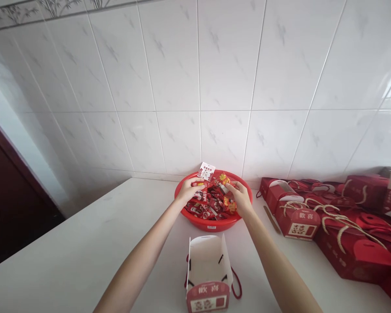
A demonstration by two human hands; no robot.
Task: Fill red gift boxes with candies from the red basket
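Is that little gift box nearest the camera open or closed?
Open and empty: the gift box stands upright, flaps apart, showing its bare white inside.

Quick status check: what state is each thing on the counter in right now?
Red basket: full of wrapped sweets.
Open box: upright, lid open, looks empty.
Left hand: in the basket, fingers closed on sweets.
Right hand: in the basket, gripping sweets.
Red boxes: piled at right, closed.

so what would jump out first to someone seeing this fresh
Both hands reach into a red basket of wrapped sweets against the white tiled wall: left hand, right hand. Nearer the camera, an open gift box stands on the white counter. A heap of red gift boxes fills the right side.
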